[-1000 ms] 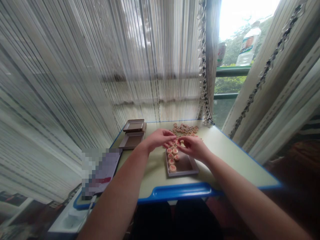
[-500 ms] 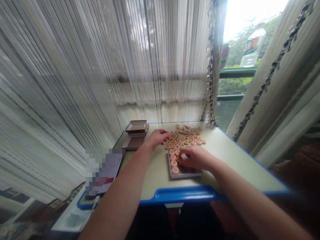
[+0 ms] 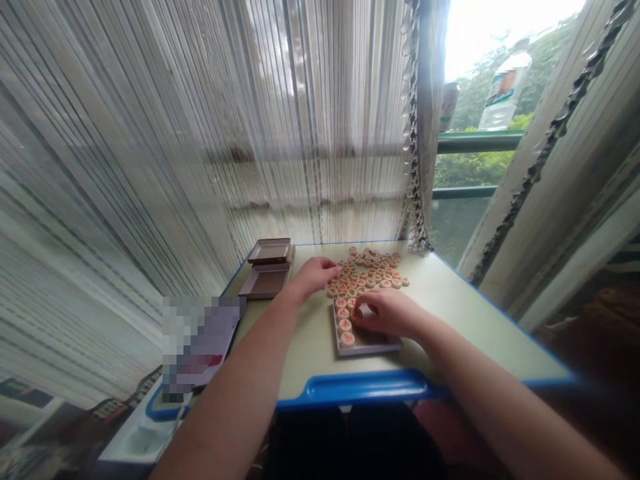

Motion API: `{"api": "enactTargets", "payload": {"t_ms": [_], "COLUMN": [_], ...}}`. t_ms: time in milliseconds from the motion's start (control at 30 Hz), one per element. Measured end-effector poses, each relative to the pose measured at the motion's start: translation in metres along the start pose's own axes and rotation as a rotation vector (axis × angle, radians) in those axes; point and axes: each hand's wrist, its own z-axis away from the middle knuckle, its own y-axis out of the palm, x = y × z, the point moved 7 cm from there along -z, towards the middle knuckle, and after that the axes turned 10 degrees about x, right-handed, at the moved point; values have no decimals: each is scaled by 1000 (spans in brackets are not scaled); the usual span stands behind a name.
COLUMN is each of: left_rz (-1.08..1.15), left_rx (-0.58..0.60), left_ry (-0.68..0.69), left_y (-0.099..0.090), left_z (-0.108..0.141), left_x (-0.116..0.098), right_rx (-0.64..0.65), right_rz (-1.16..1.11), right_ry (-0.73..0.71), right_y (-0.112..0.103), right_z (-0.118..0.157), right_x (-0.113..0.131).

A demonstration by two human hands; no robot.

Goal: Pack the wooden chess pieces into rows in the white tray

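My right hand (image 3: 387,311) is over a shallow box (image 3: 370,351), its fingers closed on a round wooden Chinese chess piece (image 3: 356,315) inside it. Red-marked chess pieces (image 3: 345,325) stand in a column along the box's left side, with another at the top beside them. My left hand (image 3: 316,274) reaches to the left edge of a loose heap of chess pieces (image 3: 373,273) behind the box. Its fingers are curled with the tips close together; whatever they hold is hidden.
Two shallow brown trays (image 3: 267,280) lie at the table's back left. A flat, partly blurred object (image 3: 220,340) lies at the left edge. The table (image 3: 480,327) has a blue rim with a raised blue ledge (image 3: 370,385). A bottle (image 3: 505,93) and a can (image 3: 449,107) stand on the window rail.
The view has shifted slightly. My left fingertips look closer together beside the heap. My right hand stays over the box, on a piece in the second column.
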Motion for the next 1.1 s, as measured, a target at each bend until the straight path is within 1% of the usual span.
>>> {"api": "enactTargets", "payload": {"t_ms": [133, 267, 400, 533, 600, 700, 800, 867, 1100], "left_rz": [-99, -190, -209, -203, -251, -389, -513, -550, -588], "left_rx": [22, -1, 5, 2, -17, -58, -131, -163, -139], "left_ry": [37, 71, 95, 61, 12, -58, -35, -13, -22], "left_y": [2, 0, 1, 0, -2, -5, -8, -8, -3], "left_z": [2, 0, -2, -3, -4, -6, -4, -2, 0], "left_x": [-5, -4, -4, 0, 6, 14, 9, 4, 0], "right_rx": [1, -6, -17, -40, 1, 66, 88, 94, 86], "right_rz": [4, -7, -34, -103, -113, -94, -78, -65, -64], "right_ry": [9, 22, 33, 14, -6, -18, -42, -40, -10], "right_y": [0, 1, -2, -13, -14, -10, -6, -4, -1], "right_z": [0, -1, 1, 5, 6, 6, 5, 4, 2], "right_x": [-1, 0, -3, -12, -14, -13, -8, -6, -4]}}
